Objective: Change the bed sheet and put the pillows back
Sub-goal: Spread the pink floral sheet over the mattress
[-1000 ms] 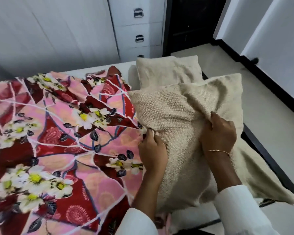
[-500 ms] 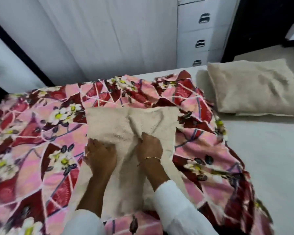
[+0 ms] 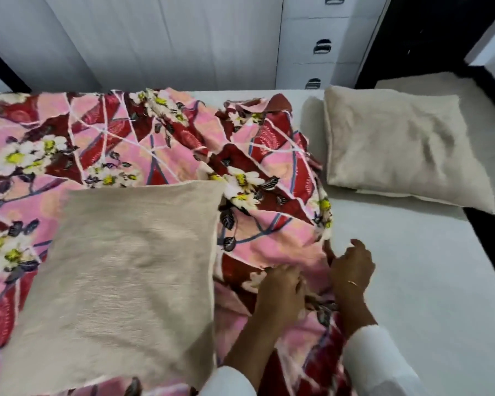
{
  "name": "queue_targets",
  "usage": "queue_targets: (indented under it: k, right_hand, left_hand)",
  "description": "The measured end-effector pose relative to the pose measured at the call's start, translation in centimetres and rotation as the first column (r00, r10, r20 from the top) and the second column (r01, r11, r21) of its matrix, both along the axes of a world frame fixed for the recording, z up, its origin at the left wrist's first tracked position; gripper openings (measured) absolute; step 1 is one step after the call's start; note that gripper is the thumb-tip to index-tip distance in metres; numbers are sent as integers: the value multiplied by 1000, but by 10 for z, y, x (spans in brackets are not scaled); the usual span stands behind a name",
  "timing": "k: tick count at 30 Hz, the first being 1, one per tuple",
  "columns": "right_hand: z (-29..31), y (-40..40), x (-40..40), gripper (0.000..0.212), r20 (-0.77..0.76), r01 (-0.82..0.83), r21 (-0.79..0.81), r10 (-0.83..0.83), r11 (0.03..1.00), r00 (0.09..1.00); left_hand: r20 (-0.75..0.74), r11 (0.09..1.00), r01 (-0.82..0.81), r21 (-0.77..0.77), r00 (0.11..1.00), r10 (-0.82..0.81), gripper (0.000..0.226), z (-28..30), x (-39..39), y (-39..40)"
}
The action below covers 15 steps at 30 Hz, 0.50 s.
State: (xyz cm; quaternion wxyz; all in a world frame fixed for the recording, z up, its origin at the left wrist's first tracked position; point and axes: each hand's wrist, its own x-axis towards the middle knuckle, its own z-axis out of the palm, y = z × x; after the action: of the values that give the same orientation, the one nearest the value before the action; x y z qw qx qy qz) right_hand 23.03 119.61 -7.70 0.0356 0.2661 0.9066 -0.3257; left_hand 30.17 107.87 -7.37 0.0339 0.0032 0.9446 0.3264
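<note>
The floral bed sheet lies bunched across the left and middle of the mattress, its right edge gathered in loose folds short of the bare white surface; judged from this, it is not yet spread to the far side. Both hands work at that gathered edge near the front. The left hand has its fingers curled into the cloth and appears to pinch a fold, presumably to draw the edge outward. The right hand sits just beside it at the sheet's border, fingers loosely bent; whether it grips cloth cannot be told, as the fingertips are partly hidden and blurred. One beige pillow rests flat on top of the sheet at the left, probably parked there to clear the uncovered part. A second pillow lies on the bare mattress at the right, well apart from the hands, and will need moving before the sheet can cover that end. Behind the bed stands a white drawer unit.
</note>
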Motion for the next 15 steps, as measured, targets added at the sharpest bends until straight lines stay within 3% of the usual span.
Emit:
queue_targets:
  k: [3,5,7,10,13,15]
  right_hand:
    - [-28,49,-12,29,171,-97,-131,118,987,978]
    - [-35,53,-17,25,207,-111,-283,173,953,963]
    - [-39,49,-21,23,200,-139,-536,285,832,937]
    - [-32,35,-24,18,259,-62,-806,444,589,858]
    - [-39,26,-32,21,283,115,-910,393,399,875]
    - [-48,19,-36,23,284,185,-926,281,330,917]
  left_hand:
    - [151,991,-129,-20,980,131,29,-8,-22,55]
    - [264,956,-283,-83,918,295,48,-12,-32,78]
    - [271,896,-417,-150,855,443,62,-18,-41,95]
    - [208,831,-506,-233,808,551,47,-25,-48,96]
    - [136,716,-698,-10,708,693,24,-19,-46,81]
    - [218,448,-831,330,529,820,19,-2,-45,66]
